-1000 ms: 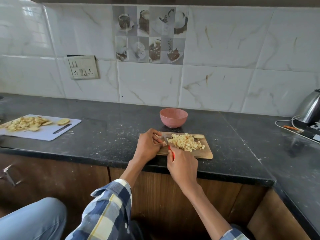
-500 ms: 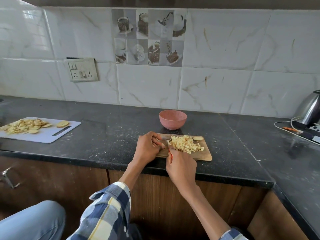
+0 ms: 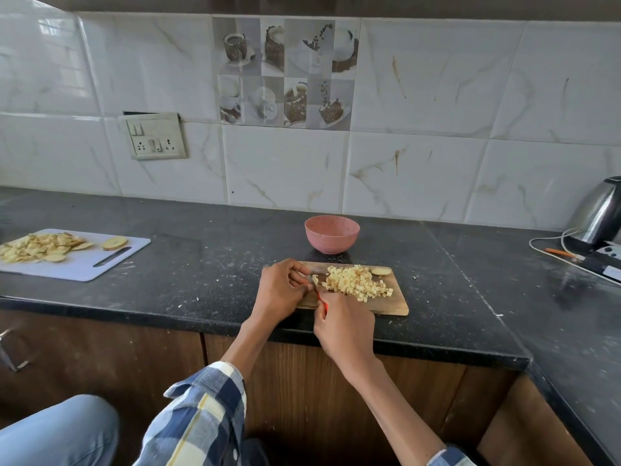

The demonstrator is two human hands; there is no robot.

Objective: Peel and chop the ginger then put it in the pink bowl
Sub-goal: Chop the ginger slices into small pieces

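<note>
A heap of chopped ginger [image 3: 355,283] lies on a small wooden board [image 3: 393,304] at the counter's front edge. One round ginger slice [image 3: 381,271] sits at the board's far right corner. My right hand [image 3: 344,326] grips a red-handled knife [image 3: 321,297], its blade pointing at the heap's left side. My left hand [image 3: 280,290] rests on the board's left end with curled fingers by the blade; what they pinch is hidden. The pink bowl [image 3: 332,233] stands just behind the board, and its inside looks bare.
A white cutting board [image 3: 84,264] with ginger slices and peels lies at the left. A steel kettle [image 3: 601,213] with cable and base stands at the far right. A wall socket [image 3: 155,136] is on the tiled backsplash. Wooden cabinet fronts lie below the black counter [image 3: 201,264].
Both hands stay at the board's left end with small chopping shifts. The camera has tilted slightly, so the scene sits lower in view.
</note>
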